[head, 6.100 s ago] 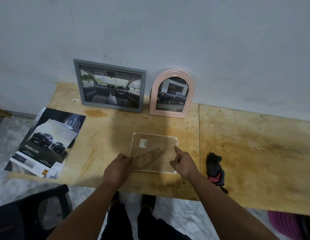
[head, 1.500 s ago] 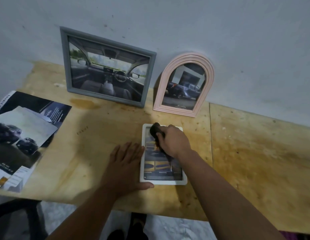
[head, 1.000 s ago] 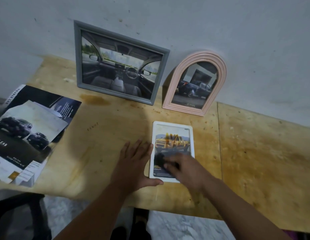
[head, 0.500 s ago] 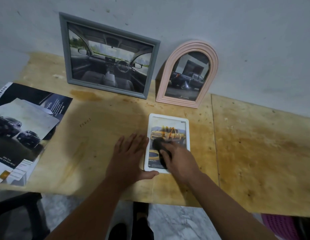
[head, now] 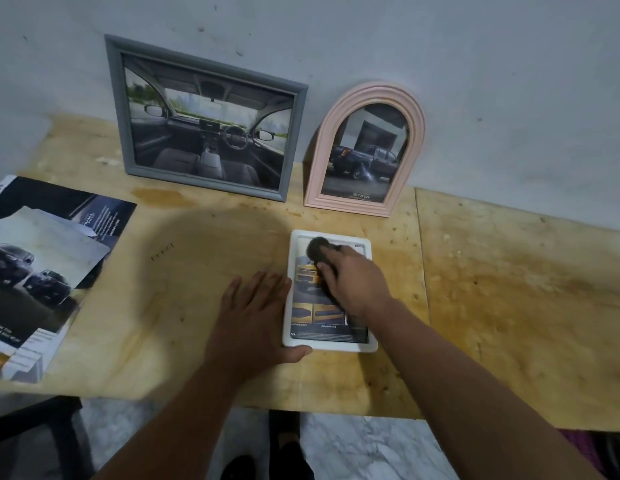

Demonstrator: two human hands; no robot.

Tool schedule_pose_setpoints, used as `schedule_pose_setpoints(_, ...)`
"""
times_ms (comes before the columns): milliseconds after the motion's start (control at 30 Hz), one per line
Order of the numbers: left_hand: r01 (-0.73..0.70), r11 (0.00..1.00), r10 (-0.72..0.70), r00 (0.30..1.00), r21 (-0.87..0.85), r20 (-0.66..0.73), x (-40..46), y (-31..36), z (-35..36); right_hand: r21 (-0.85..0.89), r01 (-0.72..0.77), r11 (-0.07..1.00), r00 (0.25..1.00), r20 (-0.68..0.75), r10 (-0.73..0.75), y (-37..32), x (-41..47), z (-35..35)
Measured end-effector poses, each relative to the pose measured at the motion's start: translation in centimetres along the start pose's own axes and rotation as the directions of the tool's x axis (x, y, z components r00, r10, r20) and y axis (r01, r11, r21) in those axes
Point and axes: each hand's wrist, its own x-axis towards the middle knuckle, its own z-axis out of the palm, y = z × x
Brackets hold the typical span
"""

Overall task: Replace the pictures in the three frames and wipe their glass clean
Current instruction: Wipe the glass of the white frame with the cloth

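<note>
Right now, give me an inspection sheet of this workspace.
Surface: plywood table, stained.
Job's things: white frame flat, glass up; grey frame and pink frame lean on the wall.
Clutter: brochures at the table's left edge.
Grips: left hand flat beside the white frame, thumb at its near edge; right hand holds a dark cloth on the glass.
Cables: nothing seen.
Surroundings: grey wall, marble floor.

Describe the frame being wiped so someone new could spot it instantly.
Start at the wooden table against the wall, where a grey frame and a pink arched frame lean upright. In front of the pink one lies the white frame. It is the only frame lying flat, with the right hand rubbing a dark cloth on its glass.
</note>
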Motion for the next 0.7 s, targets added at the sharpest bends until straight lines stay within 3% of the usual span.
schedule_pose_setpoints(100, -0.007, 1.0, 0.007, 1.0, 0.011, -0.02, 0.0, 0.1, 0.0, -0.004, 0.073, 0.997, 0.997, -0.024, -0.073, 0.1, -3.7, 1.5)
schedule_pose_setpoints(200, -0.014, 1.0, 0.014, 0.999, 0.005, -0.029, 0.0, 0.0, 0.0, -0.011, 0.168, 0.986, 0.982, 0.087, -0.167, 0.2, -7.5, 1.9)
schedule_pose_setpoints(333, -0.001, 1.0, 0.001, 1.0, -0.008, 0.006, 0.0, 0.1, -0.2, 0.188, 0.205, 0.96, 0.941, 0.231, -0.246, 1.1, -7.9, -0.5)
schedule_pose_setpoints(400, 0.005, 1.0, -0.005, 1.0, -0.013, 0.011, 0.0, 0.2, -0.3, 0.243, 0.187, 0.952, 0.966, 0.129, -0.223, 1.9, -5.3, -1.7)
schedule_pose_setpoints(500, 0.009, 1.0, -0.009, 0.999, -0.011, 0.034, 0.1, 0.3, -0.5, 0.201, 0.084, 0.976, 0.993, -0.099, -0.066, 2.6, -0.8, -2.3)
schedule_pose_setpoints(600, 0.014, 1.0, -0.013, 0.999, -0.001, 0.047, 0.1, 0.2, -0.5, 0.02, 0.102, 0.995, 0.986, -0.138, -0.098, 1.9, 0.7, -0.3)
schedule_pose_setpoints(700, 0.007, 1.0, -0.007, 1.0, 0.006, 0.022, 0.1, 0.2, -0.3, -0.031, 0.177, 0.984, 0.974, -0.14, -0.179, 1.0, -1.2, 1.3)
